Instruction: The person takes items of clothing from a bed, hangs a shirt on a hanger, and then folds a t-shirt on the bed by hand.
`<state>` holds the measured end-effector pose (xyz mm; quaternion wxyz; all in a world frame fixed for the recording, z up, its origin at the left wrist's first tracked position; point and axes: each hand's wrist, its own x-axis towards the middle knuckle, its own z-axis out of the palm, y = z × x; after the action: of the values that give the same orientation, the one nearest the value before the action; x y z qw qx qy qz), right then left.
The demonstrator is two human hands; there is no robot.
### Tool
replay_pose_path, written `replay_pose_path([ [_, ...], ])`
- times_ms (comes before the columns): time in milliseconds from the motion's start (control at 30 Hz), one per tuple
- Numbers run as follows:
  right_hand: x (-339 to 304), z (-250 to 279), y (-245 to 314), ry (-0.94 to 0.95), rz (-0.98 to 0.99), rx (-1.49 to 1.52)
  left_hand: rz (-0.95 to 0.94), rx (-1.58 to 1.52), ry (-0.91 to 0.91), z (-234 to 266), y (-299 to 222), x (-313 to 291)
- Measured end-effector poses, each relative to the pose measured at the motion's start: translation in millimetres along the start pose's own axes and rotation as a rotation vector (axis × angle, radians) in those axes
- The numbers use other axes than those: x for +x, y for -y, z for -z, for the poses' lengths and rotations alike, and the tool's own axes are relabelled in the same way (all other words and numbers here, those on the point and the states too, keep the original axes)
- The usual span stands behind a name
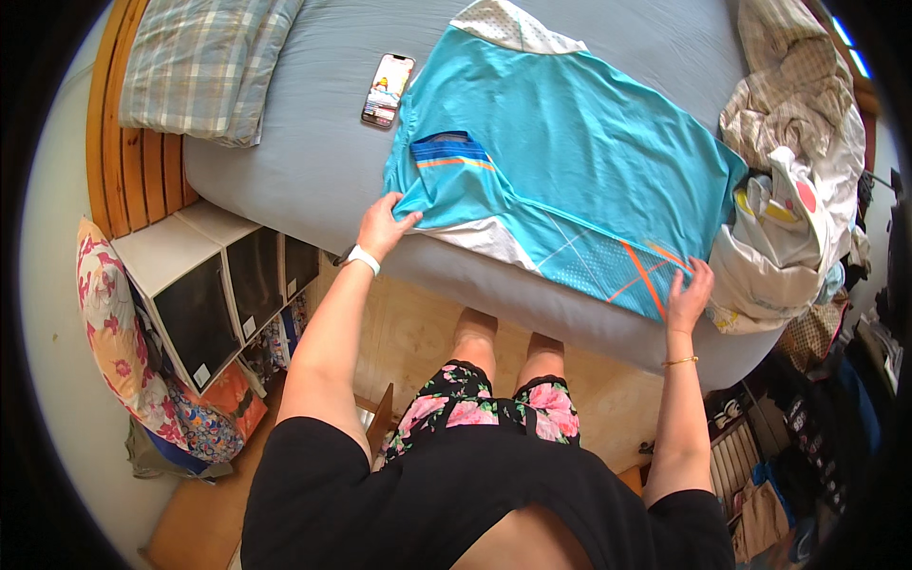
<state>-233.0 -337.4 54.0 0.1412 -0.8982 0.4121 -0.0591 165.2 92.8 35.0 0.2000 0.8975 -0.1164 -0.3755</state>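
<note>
A turquoise sports shirt lies spread on the bed, one side folded over along its near edge. Its sleeve, with a blue and orange cuff, rests on top of the body. White panels show at the far end and along the near fold, and orange stripes cross the near right part. My left hand pinches the shirt's near left edge, close to the folded sleeve. At the near right corner, my right hand has its fingers closed on the hem by the orange stripes.
The bed has a grey sheet. A lit phone lies left of the shirt, and a plaid pillow at the far left. Crumpled bedding and a white bag sit on the right. White cabinets stand beside the bed.
</note>
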Motion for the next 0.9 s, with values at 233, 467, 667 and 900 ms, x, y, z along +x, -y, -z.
replay_pose_path([
  [233, 63.7, -54.2, 266.4, 0.329, 0.531, 0.607, -0.061, -0.148, -0.162, -9.3, 2.1, -7.4],
  [467, 98.5, -151.0, 403.4, 0.512, 0.527, 0.324, -0.173, -0.126, -0.198, -5.1, 15.6, -11.9],
  [667, 105.6, -143.6, 377.6, 0.763, 0.368, 0.561, -0.136, -0.072, -0.154, -1.6, 29.4, -12.7],
  [900, 105.1, -106.4, 335.5, 0.675, 0.118, 0.818, -0.093, -0.160, -0.141, -0.5, 38.6, -15.3],
])
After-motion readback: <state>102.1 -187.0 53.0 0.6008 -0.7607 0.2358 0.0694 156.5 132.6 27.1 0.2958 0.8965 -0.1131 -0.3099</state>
